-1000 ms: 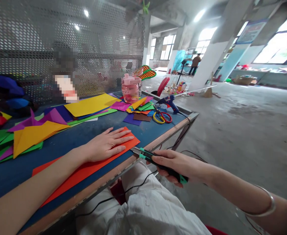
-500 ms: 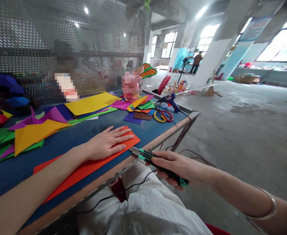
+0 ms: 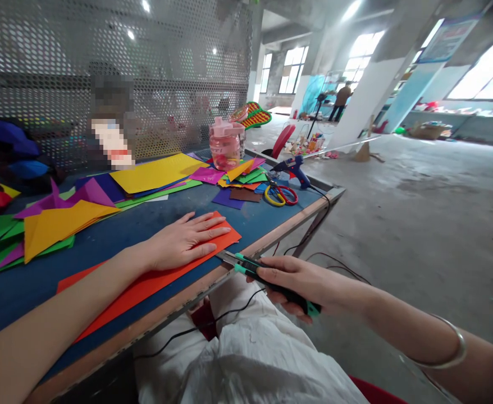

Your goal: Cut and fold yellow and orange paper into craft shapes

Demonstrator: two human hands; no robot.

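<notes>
An orange-red sheet (image 3: 145, 292) lies along the front edge of the blue-topped table (image 3: 267, 224). My left hand (image 3: 183, 241) rests flat on the sheet near its right end, fingers spread. Wrapped in the fingers of my right hand (image 3: 292, 283) is a black and green utility knife (image 3: 252, 268), held just past the table edge. Its extended blade points left, at the sheet's front edge beside my left thumb; whether it touches the paper I cannot tell.
Yellow paper (image 3: 158, 173), folded orange paper (image 3: 67, 221) and green pieces (image 3: 0, 241) lie further back. Near the right corner are scissors (image 3: 281, 194), a glue gun (image 3: 292, 168) and a pink jar (image 3: 224, 147). A person (image 3: 341, 102) stands far off.
The knife and my right hand have shifted slightly left along the sheet's front edge. My left hand stays flat on the sheet. The view has moved a little.
</notes>
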